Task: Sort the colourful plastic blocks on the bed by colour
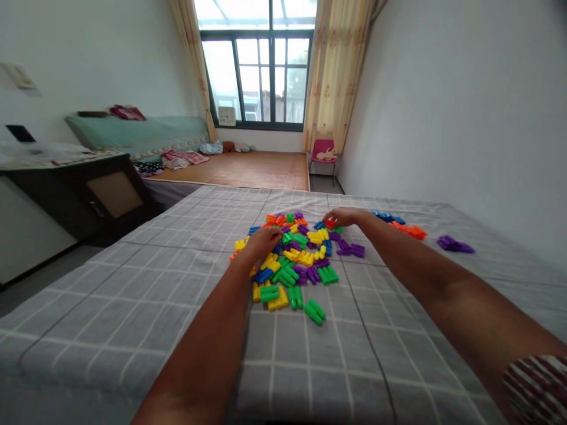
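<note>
A heap of plastic building blocks in green, yellow, purple, blue and orange lies on the grey checked sheet. My left hand reaches over the heap's left side. Its fingers are bent together among the blocks, and what they hold, if anything, is hidden. At the far right of the heap, my right hand has its fingers closed at a red building block. Beside that block are blue and green ones. A green block lies apart at the near edge of the heap.
To the right, separate groups of blue blocks, orange blocks and purple blocks lie on the sheet. Beyond stand a mat-covered bed and a pink chair. A dark cabinet is at left.
</note>
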The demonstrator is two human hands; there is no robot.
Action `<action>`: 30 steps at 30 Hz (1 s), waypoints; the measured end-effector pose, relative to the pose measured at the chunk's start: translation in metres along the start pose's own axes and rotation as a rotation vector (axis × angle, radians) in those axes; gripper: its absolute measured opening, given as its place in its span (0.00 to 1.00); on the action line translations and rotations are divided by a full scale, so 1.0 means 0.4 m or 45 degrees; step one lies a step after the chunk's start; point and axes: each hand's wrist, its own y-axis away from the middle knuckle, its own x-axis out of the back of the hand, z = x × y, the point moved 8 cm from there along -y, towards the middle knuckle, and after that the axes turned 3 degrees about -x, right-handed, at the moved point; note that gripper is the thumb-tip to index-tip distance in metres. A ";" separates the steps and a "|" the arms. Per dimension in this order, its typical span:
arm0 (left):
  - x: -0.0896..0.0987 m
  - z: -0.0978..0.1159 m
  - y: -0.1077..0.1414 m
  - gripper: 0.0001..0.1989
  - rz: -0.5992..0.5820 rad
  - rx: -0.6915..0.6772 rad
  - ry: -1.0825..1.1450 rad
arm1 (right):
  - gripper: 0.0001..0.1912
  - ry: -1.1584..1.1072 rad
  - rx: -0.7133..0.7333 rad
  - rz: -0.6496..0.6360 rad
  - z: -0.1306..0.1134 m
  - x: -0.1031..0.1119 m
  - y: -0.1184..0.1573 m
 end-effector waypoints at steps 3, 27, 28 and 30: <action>0.000 -0.001 -0.001 0.15 0.014 -0.013 -0.019 | 0.23 0.038 -0.074 0.035 -0.007 0.000 0.014; -0.006 -0.015 -0.011 0.18 -0.058 0.046 -0.023 | 0.22 -0.280 -0.521 0.110 0.573 0.027 0.425; -0.005 -0.014 -0.011 0.18 -0.061 0.046 -0.021 | 0.22 -0.293 -0.521 0.093 0.572 0.020 0.421; -0.003 -0.013 -0.010 0.18 -0.057 0.043 -0.011 | 0.22 -0.301 -0.518 0.069 0.568 0.011 0.415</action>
